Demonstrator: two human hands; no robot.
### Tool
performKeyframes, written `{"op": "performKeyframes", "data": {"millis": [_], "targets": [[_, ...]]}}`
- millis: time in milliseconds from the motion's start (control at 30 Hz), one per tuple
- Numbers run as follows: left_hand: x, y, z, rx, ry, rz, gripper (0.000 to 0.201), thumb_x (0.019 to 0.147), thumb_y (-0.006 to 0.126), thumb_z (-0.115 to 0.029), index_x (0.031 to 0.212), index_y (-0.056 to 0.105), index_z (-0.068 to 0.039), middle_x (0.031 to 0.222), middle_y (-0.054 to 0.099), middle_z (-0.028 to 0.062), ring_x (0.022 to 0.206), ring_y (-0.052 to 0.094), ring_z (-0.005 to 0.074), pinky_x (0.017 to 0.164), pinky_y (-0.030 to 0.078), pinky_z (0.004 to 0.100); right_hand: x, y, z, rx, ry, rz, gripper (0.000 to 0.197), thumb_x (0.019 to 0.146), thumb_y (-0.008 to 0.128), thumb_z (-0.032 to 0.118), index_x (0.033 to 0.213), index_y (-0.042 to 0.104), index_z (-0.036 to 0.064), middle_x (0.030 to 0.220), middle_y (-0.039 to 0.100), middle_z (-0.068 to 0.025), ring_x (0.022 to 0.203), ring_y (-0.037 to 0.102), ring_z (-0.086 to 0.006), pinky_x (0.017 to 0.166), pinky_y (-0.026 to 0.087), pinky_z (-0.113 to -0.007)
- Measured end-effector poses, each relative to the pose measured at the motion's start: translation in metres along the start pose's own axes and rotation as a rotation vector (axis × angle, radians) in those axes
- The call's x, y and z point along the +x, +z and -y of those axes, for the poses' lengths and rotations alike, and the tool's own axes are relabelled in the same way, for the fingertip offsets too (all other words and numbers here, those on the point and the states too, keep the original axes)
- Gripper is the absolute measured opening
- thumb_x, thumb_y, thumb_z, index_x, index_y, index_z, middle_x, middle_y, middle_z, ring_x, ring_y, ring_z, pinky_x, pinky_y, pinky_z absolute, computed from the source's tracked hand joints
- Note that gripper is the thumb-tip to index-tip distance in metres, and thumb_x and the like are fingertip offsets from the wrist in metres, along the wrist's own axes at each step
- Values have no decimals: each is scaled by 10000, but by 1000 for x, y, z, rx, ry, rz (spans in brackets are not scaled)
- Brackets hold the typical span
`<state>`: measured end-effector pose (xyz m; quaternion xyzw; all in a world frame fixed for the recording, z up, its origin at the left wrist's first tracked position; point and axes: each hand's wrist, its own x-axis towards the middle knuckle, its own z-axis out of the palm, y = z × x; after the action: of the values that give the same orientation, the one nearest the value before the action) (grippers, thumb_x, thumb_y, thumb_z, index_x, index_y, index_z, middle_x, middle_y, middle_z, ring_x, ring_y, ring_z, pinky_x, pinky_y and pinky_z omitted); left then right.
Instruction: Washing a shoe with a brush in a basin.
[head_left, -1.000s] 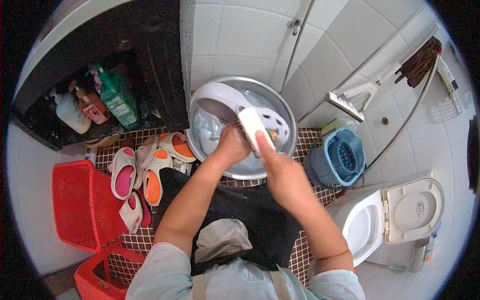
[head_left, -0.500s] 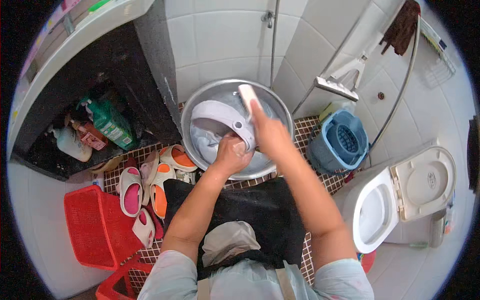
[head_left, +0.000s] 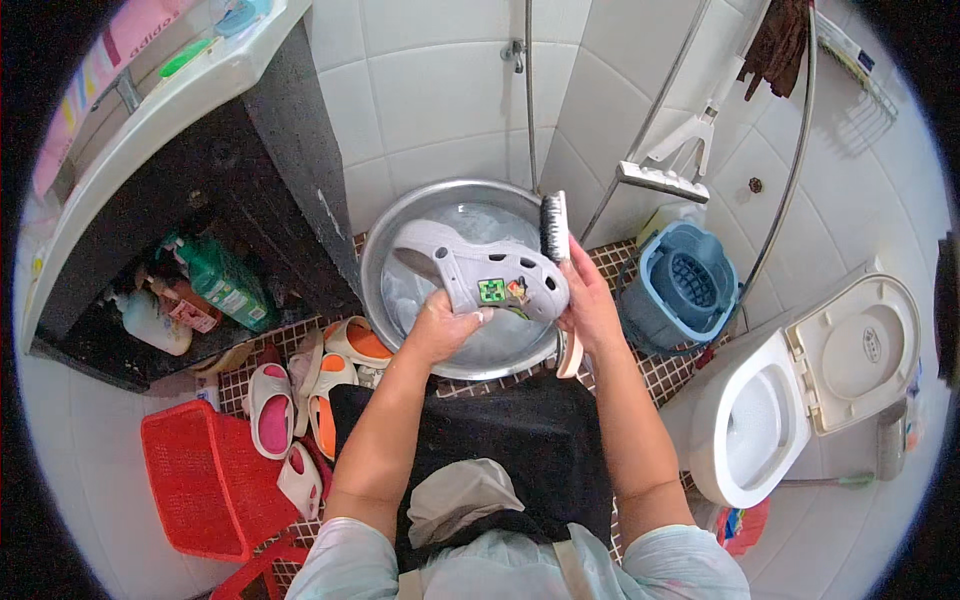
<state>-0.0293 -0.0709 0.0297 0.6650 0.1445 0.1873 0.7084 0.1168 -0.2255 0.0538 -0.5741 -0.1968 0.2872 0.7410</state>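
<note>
My left hand (head_left: 440,325) grips a pale grey clog shoe (head_left: 480,275) from below and holds it over a round metal basin (head_left: 385,245) with water in it. Small coloured charms sit on the shoe's upper. My right hand (head_left: 590,300) holds a scrub brush (head_left: 554,226) with dark bristles, its head upright at the shoe's toe end. The brush's pale handle sticks out below my palm.
Several orange, pink and white sandals (head_left: 320,375) lie on the tiled floor left of my lap. Red plastic baskets (head_left: 195,480) stand at lower left. A blue mop bucket (head_left: 680,285), a mop (head_left: 665,170), an open toilet (head_left: 810,385) and a cabinet with bottles (head_left: 210,285) surround me.
The view has shifted so the basin sits lower and nearer. My left hand has turned and lifted the shoe sideways, and my right hand has brought the brush to its toe end.
</note>
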Motion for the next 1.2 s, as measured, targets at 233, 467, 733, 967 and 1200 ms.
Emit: {"op": "performKeyframes", "data": {"millis": [233,467,733,967,1200], "targets": [[0,0,-1,-893,-41,283,499,837,514,-227,1276,446,1,1236,538,122,1131,516,239,996,362,386,0,20,5,82,-97,31,517,968,379,413,1389,349,113,711,554,24,421,398,-37,337,296,-195],[7,2,3,-1056,-163,195,529,872,395,-304,1290,412,20,1273,500,164,1182,476,303,1018,348,411,-3,29,7,43,-227,-16,672,912,471,469,1411,276,63,880,584,-30,495,447,-45,387,294,-178],[6,11,2,-834,-51,-44,458,828,458,-193,1215,472,51,1140,573,142,1082,542,260,980,386,375,-3,40,9,-7,-156,-117,661,859,622,193,1403,272,56,771,538,-6,464,399,-33,354,274,-190],[0,13,-17,-1314,-138,121,488,849,473,-236,1257,444,29,1230,534,154,1114,523,300,1004,366,404,6,45,-18,266,-199,-75,606,885,572,231,1391,283,66,769,535,-5,409,364,-36,349,285,-190],[6,10,11,-600,81,-253,344,857,544,-155,1162,539,3,1114,587,122,1036,555,244,896,421,354,10,41,-28,-84,-134,-161,451,939,481,150,1369,365,76,826,584,-26,477,384,-24,414,324,-187]]}}
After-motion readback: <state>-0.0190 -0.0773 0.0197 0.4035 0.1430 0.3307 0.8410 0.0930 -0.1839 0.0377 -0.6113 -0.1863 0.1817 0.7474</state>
